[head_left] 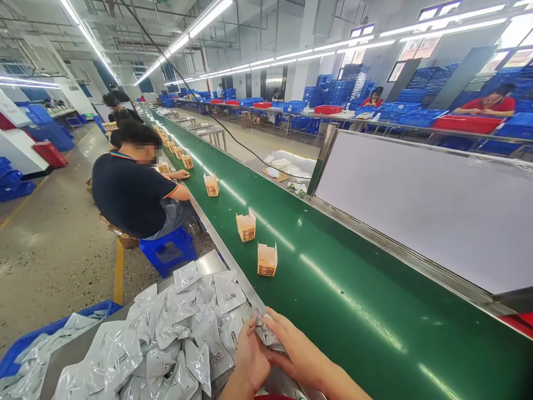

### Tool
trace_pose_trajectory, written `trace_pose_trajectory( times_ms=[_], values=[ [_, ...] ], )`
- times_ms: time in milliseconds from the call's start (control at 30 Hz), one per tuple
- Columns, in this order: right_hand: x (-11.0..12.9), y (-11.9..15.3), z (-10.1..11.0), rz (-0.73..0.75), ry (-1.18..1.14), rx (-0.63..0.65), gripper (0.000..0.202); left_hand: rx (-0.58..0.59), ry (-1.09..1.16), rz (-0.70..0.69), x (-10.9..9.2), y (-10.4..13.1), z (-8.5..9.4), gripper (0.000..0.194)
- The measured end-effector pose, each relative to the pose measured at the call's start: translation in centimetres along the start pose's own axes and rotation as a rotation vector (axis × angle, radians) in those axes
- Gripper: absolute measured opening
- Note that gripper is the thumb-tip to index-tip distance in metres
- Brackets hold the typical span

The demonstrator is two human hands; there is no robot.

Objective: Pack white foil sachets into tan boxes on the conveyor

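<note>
My left hand [249, 355] and my right hand [296, 349] are together at the near edge of the green conveyor belt [353, 289], both gripping one small silver foil pouch [266, 334]. Just to the left lies a heap of several similar silver pouches [179, 328] on a metal side shelf [208, 264]. On the belt ahead stand open orange cartons, the nearest [267, 259] about a hand's length beyond my fingers, another [246, 226] farther on, and a third [211, 184] beyond that.
A person in a dark shirt [133, 191] sits on a blue stool [169, 253] at the belt's left side, with others behind. A white panel [437, 205] borders the belt's right. A blue crate with pouches [33, 350] sits lower left. Workers in red sit among blue crates far right.
</note>
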State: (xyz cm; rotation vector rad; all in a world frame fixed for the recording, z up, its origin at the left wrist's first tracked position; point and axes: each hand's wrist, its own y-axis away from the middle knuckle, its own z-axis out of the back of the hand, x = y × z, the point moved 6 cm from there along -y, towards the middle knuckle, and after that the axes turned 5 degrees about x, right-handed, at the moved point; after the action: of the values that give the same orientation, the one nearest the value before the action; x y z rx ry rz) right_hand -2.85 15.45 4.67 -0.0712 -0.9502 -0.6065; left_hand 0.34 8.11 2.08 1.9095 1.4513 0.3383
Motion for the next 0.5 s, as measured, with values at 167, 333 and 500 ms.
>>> trace_pose_trajectory(
  times_ms=[167,333,500],
  values=[
    [-1.9,-1.4,5.1,-0.05,0.034,-0.373,0.033,0.286,-0.313,0.116,-3.6,-1.7,-1.1,0.05],
    [-0.9,-2.8,12.5,-0.136,0.273,-1.017,0.037,-0.057,-1.178,-0.424,-12.5,-9.2,-0.3,0.102],
    [-3.3,-7.7,11.6,-0.316,0.399,-0.674,0.033,0.328,-1.47,-0.642,-11.5,-16.6,-4.1,0.116]
  ],
)
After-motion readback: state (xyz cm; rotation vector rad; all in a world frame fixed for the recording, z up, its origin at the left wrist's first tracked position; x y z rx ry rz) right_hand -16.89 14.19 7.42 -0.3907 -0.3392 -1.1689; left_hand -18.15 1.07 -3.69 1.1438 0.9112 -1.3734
